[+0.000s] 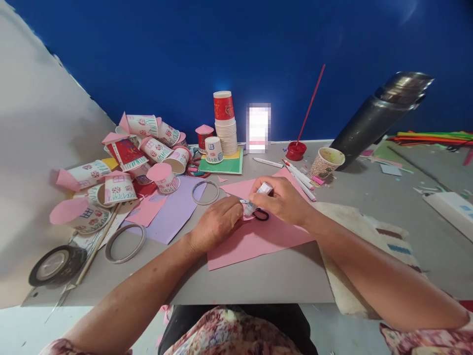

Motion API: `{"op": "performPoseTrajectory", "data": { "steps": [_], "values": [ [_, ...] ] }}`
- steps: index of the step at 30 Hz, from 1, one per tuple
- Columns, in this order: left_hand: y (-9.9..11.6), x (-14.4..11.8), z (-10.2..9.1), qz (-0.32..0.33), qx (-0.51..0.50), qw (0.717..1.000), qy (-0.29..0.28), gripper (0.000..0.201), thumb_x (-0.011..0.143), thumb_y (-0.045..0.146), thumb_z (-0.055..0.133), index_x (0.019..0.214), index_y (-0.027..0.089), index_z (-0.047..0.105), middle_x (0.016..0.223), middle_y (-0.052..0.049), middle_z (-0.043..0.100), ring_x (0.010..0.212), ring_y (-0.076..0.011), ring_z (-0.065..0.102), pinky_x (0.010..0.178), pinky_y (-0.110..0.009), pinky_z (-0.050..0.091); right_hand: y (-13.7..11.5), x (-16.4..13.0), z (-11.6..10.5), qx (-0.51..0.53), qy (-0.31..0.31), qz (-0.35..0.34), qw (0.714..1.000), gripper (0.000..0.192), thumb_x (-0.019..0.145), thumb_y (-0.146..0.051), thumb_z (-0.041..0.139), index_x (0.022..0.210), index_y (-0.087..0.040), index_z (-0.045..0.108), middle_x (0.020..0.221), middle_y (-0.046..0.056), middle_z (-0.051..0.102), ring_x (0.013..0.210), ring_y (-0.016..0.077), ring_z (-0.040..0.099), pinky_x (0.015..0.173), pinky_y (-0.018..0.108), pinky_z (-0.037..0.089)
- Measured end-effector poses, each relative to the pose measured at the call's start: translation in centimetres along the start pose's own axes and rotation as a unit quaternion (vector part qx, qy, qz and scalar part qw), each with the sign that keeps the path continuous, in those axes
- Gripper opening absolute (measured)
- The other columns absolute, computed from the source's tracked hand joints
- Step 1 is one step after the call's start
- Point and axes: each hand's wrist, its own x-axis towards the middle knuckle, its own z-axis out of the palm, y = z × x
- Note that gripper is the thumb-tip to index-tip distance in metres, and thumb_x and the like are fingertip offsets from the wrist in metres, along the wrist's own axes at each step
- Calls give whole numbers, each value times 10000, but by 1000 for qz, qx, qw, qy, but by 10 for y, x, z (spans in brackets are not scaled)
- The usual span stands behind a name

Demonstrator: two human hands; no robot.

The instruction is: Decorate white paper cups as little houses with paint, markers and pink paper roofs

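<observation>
Both hands meet over a pink paper sheet point(254, 239) lying flat on the grey counter point(281, 276). The right hand point(283, 199) is closed around a small white tube point(258, 196), perhaps a glue stick, held tilted with its lower end pointing toward the left hand point(218, 222). The left hand is curled, its fingertips pinching at that lower end; what exactly they grip is hidden. A small black ring point(261, 215) lies on the pink sheet just beneath the two hands.

To the left, a heap of decorated paper cups point(148, 143) with pink cone tops lies tumbled, near a lilac paper sheet point(173, 209) and several tape rolls point(55, 265). Farther back stand a stack of cups point(225, 123), a red paint pot point(296, 150) with a stick in it, white markers point(301, 177) and a dark metal flask point(380, 116). A blue wall point(258, 49) rises behind the counter.
</observation>
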Motion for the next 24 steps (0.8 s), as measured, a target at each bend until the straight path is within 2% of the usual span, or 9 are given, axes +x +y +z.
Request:
{"op": "performPoseTrajectory", "data": {
  "steps": [6, 15, 20, 24],
  "values": [
    [-3, 0, 1, 13, 61, 998, 29, 342, 1035, 265, 570, 738, 245, 400, 662, 16, 529, 606, -172, 444, 613, -323, 337, 3, 1, 4, -19, -42, 0, 999, 157, 818, -339, 627, 734, -214, 581, 550, -45, 580, 500, 115, 450, 513, 263, 319],
    [3, 1, 4, 34, 36, 999, -4, 312, 1038, 176, 519, 742, 234, 440, 669, 10, 548, 620, -171, 469, 636, -313, 366, 4, 3, 4, -74, -78, -23, 994, 89, 713, -287, 583, 683, -209, 552, 596, -43, 527, 565, 119, 401, 524, 266, 279],
    [2, 0, 7, 2, 5, 1000, 19, 333, 1032, 232, 558, 730, 236, 417, 665, 15, 533, 626, -163, 465, 625, -296, 381, 3, 1, 3, -44, -93, -47, 994, 86, 746, -279, 587, 701, -210, 563, 600, -50, 533, 563, 111, 394, 541, 261, 279],
    [-1, -2, 10, -28, -14, 999, 10, 358, 1031, 269, 545, 704, 237, 404, 636, 22, 510, 611, -157, 455, 602, -288, 374, 3, -2, 3, -42, -111, -60, 991, 72, 722, -241, 624, 688, -211, 568, 618, -48, 548, 571, 109, 415, 540, 252, 301]
  ]
}}
